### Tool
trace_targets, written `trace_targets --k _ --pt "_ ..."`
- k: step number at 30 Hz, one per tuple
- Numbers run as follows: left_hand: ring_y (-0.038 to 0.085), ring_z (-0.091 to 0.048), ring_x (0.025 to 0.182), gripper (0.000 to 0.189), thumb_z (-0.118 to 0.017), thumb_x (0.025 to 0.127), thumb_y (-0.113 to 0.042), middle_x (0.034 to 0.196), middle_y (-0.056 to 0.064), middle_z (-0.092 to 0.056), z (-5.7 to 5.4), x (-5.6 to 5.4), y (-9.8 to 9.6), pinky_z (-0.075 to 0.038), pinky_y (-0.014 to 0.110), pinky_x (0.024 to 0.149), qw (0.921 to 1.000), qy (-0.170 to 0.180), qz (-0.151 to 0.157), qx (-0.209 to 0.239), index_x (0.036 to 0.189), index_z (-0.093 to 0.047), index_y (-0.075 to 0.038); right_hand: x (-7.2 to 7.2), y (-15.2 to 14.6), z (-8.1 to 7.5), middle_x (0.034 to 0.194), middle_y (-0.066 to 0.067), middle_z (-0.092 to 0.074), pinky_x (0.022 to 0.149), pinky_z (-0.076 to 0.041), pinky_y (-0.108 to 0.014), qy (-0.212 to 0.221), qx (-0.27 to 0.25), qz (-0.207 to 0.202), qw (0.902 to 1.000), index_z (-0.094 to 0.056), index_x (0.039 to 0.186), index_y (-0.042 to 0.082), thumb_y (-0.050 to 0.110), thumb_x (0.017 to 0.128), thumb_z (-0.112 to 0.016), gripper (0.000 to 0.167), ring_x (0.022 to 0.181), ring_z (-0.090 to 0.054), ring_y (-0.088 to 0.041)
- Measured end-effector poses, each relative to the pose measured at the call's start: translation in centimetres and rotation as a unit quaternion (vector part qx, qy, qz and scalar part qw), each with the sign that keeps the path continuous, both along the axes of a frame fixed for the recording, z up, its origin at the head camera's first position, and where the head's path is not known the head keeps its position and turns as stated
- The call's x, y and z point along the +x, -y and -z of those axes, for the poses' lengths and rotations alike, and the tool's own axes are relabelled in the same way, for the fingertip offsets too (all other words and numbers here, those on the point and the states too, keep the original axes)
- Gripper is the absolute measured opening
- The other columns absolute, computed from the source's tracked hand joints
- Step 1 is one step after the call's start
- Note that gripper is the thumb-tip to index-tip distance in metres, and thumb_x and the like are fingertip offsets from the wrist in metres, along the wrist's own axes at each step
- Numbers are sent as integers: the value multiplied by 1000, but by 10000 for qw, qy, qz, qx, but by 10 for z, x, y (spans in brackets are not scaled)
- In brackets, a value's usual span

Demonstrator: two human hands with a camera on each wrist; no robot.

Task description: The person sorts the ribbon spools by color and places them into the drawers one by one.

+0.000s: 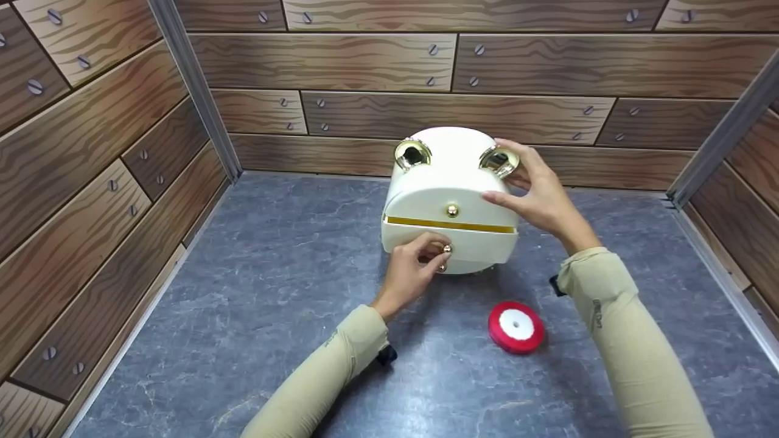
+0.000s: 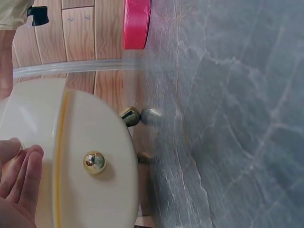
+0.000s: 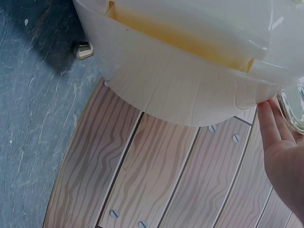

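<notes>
A white, rounded drawer box [image 1: 453, 152] with gold knobs stands before me on the floor panel. Its middle drawer [image 1: 481, 244] is pulled out a little, so a yellow strip of the inside shows along the top. My left hand [image 1: 405, 274] pinches that drawer's gold knob [image 1: 448, 248] between thumb and fingers. Above it, the top knob [image 1: 451, 210] is untouched; the bottom knob [image 2: 94, 162] shows in the left wrist view. My right hand [image 1: 543, 198] steadies the box's right side, thumb on the front's upper edge, fingers extended along the side by a gold ring [image 1: 514, 161].
A spool of red ribbon [image 1: 517, 324] with a white centre lies in front of the box to the right. Wood-patterned walls [image 1: 377, 61] enclose the grey marbled surface [image 1: 255, 274]. The box stands on small gold feet [image 3: 84, 51].
</notes>
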State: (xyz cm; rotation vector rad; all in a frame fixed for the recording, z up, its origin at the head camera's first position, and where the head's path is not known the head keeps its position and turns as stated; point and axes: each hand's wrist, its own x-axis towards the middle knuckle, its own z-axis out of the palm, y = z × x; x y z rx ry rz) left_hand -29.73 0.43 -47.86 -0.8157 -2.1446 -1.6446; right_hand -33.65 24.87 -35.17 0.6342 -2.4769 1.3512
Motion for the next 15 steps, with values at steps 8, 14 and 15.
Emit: trace_targets --k 8,14,15 --pt "29 -77 75 14 -74 96 -8 93 9 -79 0 -5 -1 -63 22 72 9999 -11 78 66 109 -71 -6 6 1 -4 154 -17 -42 113 -48 -51 -44 28 16 10000 -36 160 17 10 88 -84 87 133 -58 -41" --pt "22 -77 78 14 -74 96 -8 93 8 -79 0 -6 -2 -62 22 72 9999 119 -36 33 110 -72 -7 10 4 -7 155 -18 -41 115 -46 -54 -48 30 -11 10000 -36 159 13 8 88 -83 85 135 -56 -42" --pt "20 -77 79 14 -74 96 -8 94 7 -79 0 -6 -2 -62 22 72 9999 138 -56 17 110 -72 -7 9 3 -7 155 -17 -41 114 -46 -53 -52 27 -6 10000 -36 159 14 9 88 -83 86 134 -56 -42"
